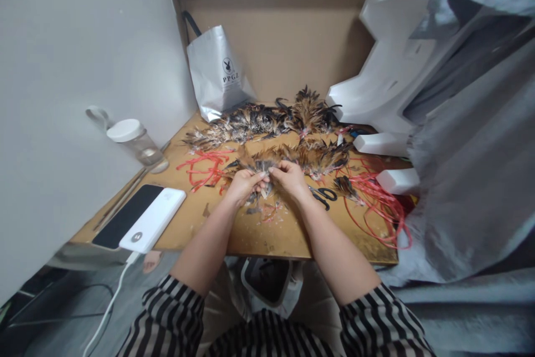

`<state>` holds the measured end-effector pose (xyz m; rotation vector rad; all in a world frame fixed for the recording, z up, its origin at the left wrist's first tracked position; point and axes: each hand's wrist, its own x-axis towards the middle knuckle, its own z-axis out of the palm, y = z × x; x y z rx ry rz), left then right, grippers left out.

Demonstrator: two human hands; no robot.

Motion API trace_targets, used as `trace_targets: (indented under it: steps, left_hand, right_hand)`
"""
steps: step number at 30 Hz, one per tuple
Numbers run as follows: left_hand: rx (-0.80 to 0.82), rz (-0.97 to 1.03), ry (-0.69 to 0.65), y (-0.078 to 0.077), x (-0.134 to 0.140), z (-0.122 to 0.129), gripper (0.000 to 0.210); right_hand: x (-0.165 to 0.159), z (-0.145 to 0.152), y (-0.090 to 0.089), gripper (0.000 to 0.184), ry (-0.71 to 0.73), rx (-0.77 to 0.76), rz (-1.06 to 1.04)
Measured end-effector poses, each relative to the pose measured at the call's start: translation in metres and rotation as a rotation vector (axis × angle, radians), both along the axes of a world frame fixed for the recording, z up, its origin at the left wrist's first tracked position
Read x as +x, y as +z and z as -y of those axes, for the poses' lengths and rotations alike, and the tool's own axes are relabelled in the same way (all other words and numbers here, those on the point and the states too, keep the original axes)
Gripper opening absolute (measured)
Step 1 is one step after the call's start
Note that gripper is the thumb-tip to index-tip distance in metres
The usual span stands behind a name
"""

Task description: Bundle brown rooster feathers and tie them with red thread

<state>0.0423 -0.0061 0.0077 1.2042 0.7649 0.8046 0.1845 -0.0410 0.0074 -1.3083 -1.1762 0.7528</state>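
Observation:
Both of my hands meet at the middle of the wooden table. My left hand (pixel 247 183) is closed, its fingers pinching a small bunch of feathers (pixel 264 170) with pale ends. From the other side my right hand (pixel 289 176) is closed on the same bunch, thumb and forefinger together. Just behind my hands lies a row of brown feathers (pixel 330 157). Black-handled scissors (pixel 326 195) rest beside my right wrist, their blades partly hidden. Red strips (pixel 204 167) are heaped left of my hands. Small feather scraps (pixel 270 213) are scattered on the table below my fingers.
More dark feathers (pixel 254 123) lie at the back before a silver bag (pixel 215 73). A lidded jar (pixel 136 142), a phone (pixel 125 218) and a white power bank (pixel 154 220) sit left. Red strands (pixel 378 206), a small feather bunch (pixel 346 189) and white foam (pixel 359 89) are right.

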Motion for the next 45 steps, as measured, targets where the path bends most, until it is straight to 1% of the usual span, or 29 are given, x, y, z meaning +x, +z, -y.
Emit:
trace_targets:
  steps: [5, 9, 15, 20, 23, 28, 33, 37, 42, 45]
  left_hand:
    - [-0.016, 0.001, -0.007, 0.0, 0.0, 0.001, 0.028]
    - [-0.022, -0.012, -0.036, -0.001, 0.0, 0.001, 0.028]
    - [-0.019, -0.036, -0.089, -0.003, -0.001, 0.001, 0.029]
    - [-0.01, -0.03, -0.109, 0.002, -0.002, 0.003, 0.03]
    - [-0.019, -0.025, -0.131, 0.005, -0.001, 0.005, 0.031]
    - [-0.027, -0.064, -0.16, 0.007, -0.002, 0.008, 0.032]
    - [0.042, -0.087, -0.224, 0.005, -0.003, 0.007, 0.033]
    - [0.085, -0.117, -0.25, 0.005, -0.004, 0.007, 0.033]
    - [0.134, -0.189, -0.243, 0.003, -0.002, 0.006, 0.028]
    - [0.174, -0.241, -0.213, 0.002, 0.001, 0.006, 0.023]
  right_hand:
    - [0.0, -0.002, -0.005, 0.024, 0.013, 0.022, 0.04]
    - [-0.001, -0.002, -0.006, 0.021, 0.024, 0.03, -0.007]
    - [-0.003, 0.002, 0.001, 0.021, 0.086, 0.0, -0.117]
    - [0.0, 0.008, 0.011, 0.022, 0.143, -0.062, -0.153]
    - [0.001, 0.009, 0.011, 0.023, 0.194, -0.069, -0.124]
    - [0.002, 0.008, 0.01, 0.026, 0.175, -0.061, -0.061]
    - [0.002, 0.01, 0.013, 0.025, 0.197, -0.074, -0.075]
    - [0.002, 0.011, 0.015, 0.024, 0.224, -0.094, -0.109]
    - [-0.001, 0.011, 0.014, 0.023, 0.232, -0.078, -0.04]
    - [-0.007, 0.014, 0.015, 0.022, 0.242, -0.087, 0.02]
